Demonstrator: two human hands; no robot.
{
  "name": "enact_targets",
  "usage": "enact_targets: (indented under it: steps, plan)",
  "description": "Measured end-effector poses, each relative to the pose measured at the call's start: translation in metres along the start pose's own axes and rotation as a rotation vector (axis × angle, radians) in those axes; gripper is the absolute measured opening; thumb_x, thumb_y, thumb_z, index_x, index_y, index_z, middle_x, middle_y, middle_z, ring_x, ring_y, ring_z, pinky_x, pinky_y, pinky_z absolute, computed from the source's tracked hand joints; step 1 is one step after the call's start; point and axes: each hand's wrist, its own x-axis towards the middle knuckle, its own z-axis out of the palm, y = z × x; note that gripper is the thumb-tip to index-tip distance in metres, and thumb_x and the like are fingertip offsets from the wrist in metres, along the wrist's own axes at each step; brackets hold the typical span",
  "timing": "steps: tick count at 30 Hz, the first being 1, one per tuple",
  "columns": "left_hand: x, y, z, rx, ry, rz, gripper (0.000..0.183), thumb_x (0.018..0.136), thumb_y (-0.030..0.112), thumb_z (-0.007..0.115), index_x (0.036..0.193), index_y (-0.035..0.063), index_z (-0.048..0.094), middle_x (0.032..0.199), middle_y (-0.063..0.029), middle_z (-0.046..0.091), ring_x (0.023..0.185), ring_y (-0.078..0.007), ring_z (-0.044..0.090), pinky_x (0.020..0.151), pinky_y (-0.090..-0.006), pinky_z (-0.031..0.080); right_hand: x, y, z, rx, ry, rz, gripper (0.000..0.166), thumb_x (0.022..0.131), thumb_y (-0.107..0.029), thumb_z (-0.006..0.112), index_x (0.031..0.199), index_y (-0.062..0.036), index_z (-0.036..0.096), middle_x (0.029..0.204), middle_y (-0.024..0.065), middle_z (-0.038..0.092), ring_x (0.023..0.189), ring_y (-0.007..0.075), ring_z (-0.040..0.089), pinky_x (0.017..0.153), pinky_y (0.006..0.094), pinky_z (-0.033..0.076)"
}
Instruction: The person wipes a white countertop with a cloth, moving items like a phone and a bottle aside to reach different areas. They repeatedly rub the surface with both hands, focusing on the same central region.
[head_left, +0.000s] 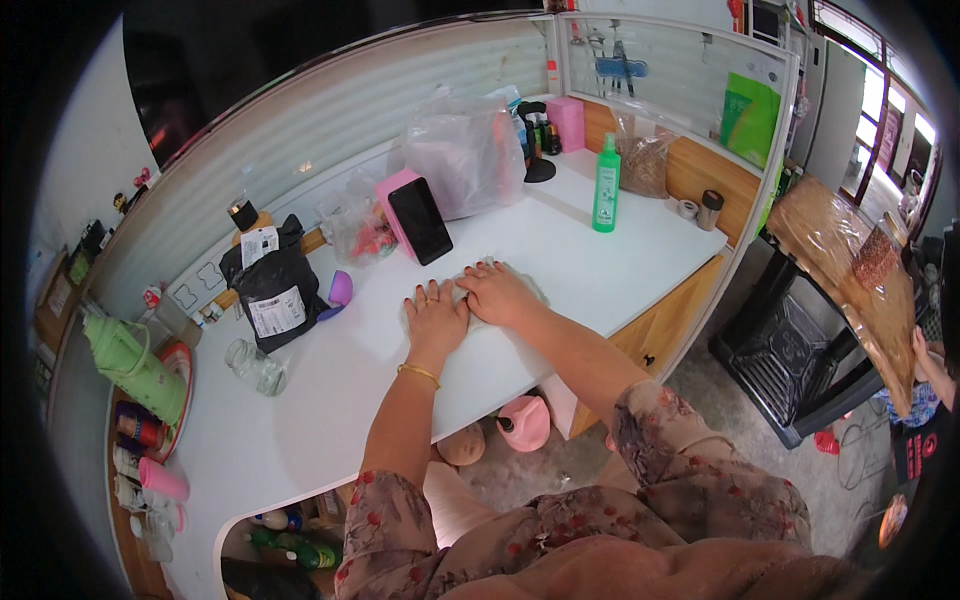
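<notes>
Both of my hands lie palm down, side by side, on a thin pale cloth (525, 279) on the white desk (315, 420). My left hand (436, 319) has its fingers spread and wears a ring, with a gold-coloured bracelet at the wrist. My right hand (495, 292) rests flat just beside it, the fingertips near the cloth's far edge. Much of the cloth is hidden under the hands. Beyond them a dark-screened phone (421, 221) leans upright against a pink box (390, 199).
A black parcel bag (281, 292), a purple scoop (340, 288) and a glass jar (256, 367) stand left. A green spray bottle (606, 187) stands back right. A green thermos (139, 367) is far left. At the right edge shows another person's arm (934, 364).
</notes>
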Motion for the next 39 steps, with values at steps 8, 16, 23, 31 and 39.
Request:
enact_targets:
  steps: [8, 16, 23, 31, 39]
  plan:
    - [-0.044, 0.006, -0.009, 0.039, -0.020, 0.087, 0.059, 0.097, 0.042, 0.041, 0.146, 0.0087, 0.037, 0.152, -0.0183, 0.034, 0.141, -0.0405, 0.027, 0.114, -0.0566, 0.018, -0.045, -0.019, -0.017, 0.005, -0.027, -0.006, 0.040, 0.088, -0.019, 0.048, 0.124, -0.0084, 0.061, 0.136, 0.0168, 0.054, 0.130, 0.0340, 0.046, 0.109, 0.0508, 0.033]
    - [-0.113, 0.024, -0.027, 0.014, -0.052, 0.145, 0.061, 0.097, 0.042, 0.041, 0.146, 0.0054, 0.035, 0.151, -0.0205, 0.033, 0.142, -0.0407, 0.026, 0.115, -0.0548, 0.017, -0.106, -0.052, -0.041, 0.056, -0.032, -0.058, 0.041, 0.086, -0.019, 0.050, 0.121, -0.0008, 0.059, 0.134, 0.0199, 0.055, 0.127, 0.0364, 0.049, 0.107, 0.0518, 0.035]
    - [-0.164, 0.032, -0.027, 0.060, -0.012, 0.233, 0.059, 0.097, 0.036, 0.042, 0.146, 0.0025, 0.034, 0.151, -0.0226, 0.033, 0.140, -0.0441, 0.027, 0.113, -0.0572, 0.019, -0.157, -0.088, -0.047, 0.058, 0.078, -0.046, 0.040, 0.085, -0.015, 0.052, 0.123, -0.0021, 0.058, 0.132, 0.0201, 0.056, 0.126, 0.0377, 0.049, 0.107, 0.0524, 0.034]
    - [-0.154, 0.031, -0.029, 0.017, -0.045, 0.218, 0.059, 0.097, 0.034, 0.042, 0.145, 0.0009, 0.034, 0.151, -0.0237, 0.032, 0.140, -0.0451, 0.026, 0.113, -0.0581, 0.018, -0.143, -0.084, -0.043, 0.046, 0.030, -0.026, 0.040, 0.086, -0.014, 0.051, 0.124, -0.0015, 0.054, 0.137, 0.0201, 0.052, 0.131, 0.0387, 0.044, 0.108, 0.0559, 0.032]
    - [-0.095, 0.021, -0.020, 0.025, -0.048, 0.156, 0.058, 0.096, 0.035, 0.041, 0.144, 0.0034, 0.036, 0.151, -0.0222, 0.033, 0.140, -0.0440, 0.027, 0.113, -0.0597, 0.018, -0.095, -0.057, -0.031, -0.010, -0.014, 0.002, 0.042, 0.088, -0.017, 0.050, 0.127, -0.0011, 0.053, 0.135, 0.0198, 0.052, 0.131, 0.0376, 0.043, 0.108, 0.0557, 0.030]
